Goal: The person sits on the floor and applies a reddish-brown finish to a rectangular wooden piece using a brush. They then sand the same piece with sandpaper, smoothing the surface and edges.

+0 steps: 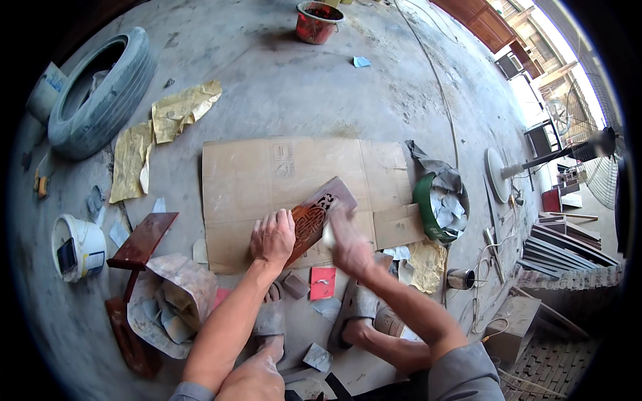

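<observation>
Sanding, judged from the head view, seemed the step in hand: left hand (273, 235) pressed flat, fingers spread, on the near end of the carved reddish wooden panel (319, 215), pinning it rather than clasping it; right hand (348, 242) blurred just beside it at centre frame, closed round a small pale pad (329, 234), though how tightly could not be told. Panel lay slanted on the flattened cardboard sheet (281, 175), in the middle of the frame. Lower left held a dark red wooden board (142, 239) and crumpled paper (175, 294); left edge, a white bucket (79, 246) and a tyre (100, 90); right of centre, a green tub (431, 210) of paper scraps; top, a red bucket (317, 20). Next move probably called for steady downward pressure from the left and short strokes along the carved openwork, avoiding snagging its edges.
</observation>
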A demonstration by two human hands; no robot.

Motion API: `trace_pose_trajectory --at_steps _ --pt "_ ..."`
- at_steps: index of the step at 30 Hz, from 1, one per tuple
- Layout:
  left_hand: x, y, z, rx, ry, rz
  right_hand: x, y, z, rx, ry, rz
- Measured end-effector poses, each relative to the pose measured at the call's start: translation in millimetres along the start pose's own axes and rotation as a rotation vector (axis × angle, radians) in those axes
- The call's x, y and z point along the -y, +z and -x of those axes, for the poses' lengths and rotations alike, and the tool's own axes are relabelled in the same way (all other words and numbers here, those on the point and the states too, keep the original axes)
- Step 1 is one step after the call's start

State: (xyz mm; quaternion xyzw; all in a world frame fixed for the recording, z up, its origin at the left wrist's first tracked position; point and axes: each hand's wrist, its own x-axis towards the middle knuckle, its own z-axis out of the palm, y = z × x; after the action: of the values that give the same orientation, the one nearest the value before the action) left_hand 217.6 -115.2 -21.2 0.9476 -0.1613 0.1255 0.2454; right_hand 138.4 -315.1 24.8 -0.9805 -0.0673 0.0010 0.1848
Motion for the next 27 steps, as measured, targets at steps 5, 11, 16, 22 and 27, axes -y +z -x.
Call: trace_pose_trajectory --at_steps 5,11,16,22,27 --pt "-0.7 1.3 -0.2 -0.029 0.023 0.005 27.5 21.2 16.3 -0.126 -0.094 0.012" --pt "-1.4 -2.2 -1.7 0.041 0.012 -0.002 -14.8 -0.4 -4.7 -0.129 0.051 0.082" --pt "0.5 -0.1 -0.7 -0.017 0.028 -0.002 42.8 18.8 32.3 0.024 -0.227 0.029" --pt "3.4 0.0 1.9 0.039 0.009 0.026 -4.8 8.8 -5.8 -0.173 0.108 0.129" --pt "0.5 0.3 1.1 0.006 0.013 -0.009 13.2 9.1 1.6 -0.101 -0.035 0.018"
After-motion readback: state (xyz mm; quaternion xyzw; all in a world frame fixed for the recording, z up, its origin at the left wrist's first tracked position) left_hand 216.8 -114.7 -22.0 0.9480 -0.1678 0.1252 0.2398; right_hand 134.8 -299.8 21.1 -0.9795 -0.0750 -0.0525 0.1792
